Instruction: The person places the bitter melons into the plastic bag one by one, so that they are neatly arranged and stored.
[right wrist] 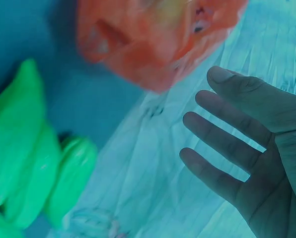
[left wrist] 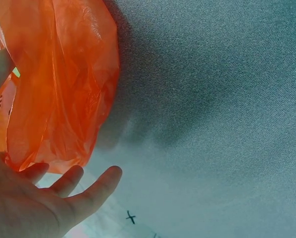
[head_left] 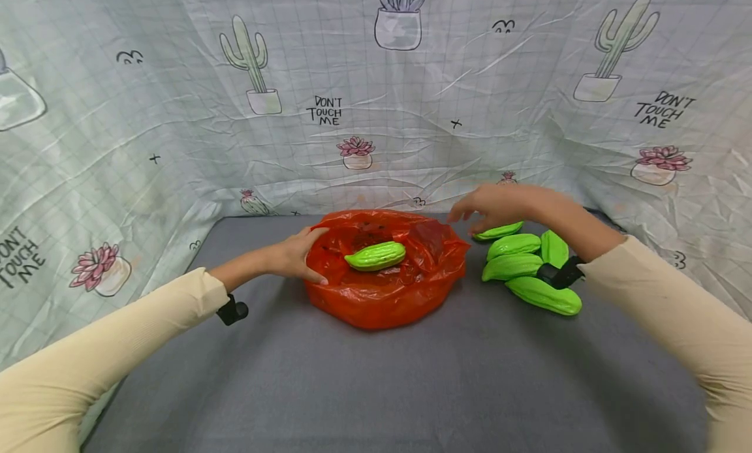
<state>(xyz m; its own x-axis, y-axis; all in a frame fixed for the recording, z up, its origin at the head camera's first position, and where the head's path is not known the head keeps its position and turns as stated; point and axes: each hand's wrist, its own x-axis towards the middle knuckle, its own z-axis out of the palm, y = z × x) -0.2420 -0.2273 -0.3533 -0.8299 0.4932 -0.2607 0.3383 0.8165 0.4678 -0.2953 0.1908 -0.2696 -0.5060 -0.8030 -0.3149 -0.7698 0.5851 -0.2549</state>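
A bright green bitter gourd (head_left: 376, 256) lies inside a red plastic bag (head_left: 384, 306), whose mouth is spread wide on the grey table. My left hand (head_left: 292, 254) rests at the bag's left rim. Its thumb lies over the front edge, and the other fingers (left wrist: 96, 191) are spread along the bag's outside. My right hand (head_left: 496, 203) hovers empty just right of the bag, its fingers extended and apart in the right wrist view. Below and beside it, several more bitter gourds (head_left: 513, 267) are piled on the table, partly hidden by the right forearm.
The grey table (head_left: 376, 388) stretches in front of the bag. A pale cloth curtain (head_left: 411, 113) printed with cacti and lettering hangs behind and on both sides. Each wrist wears a black strap mount (head_left: 232, 309).
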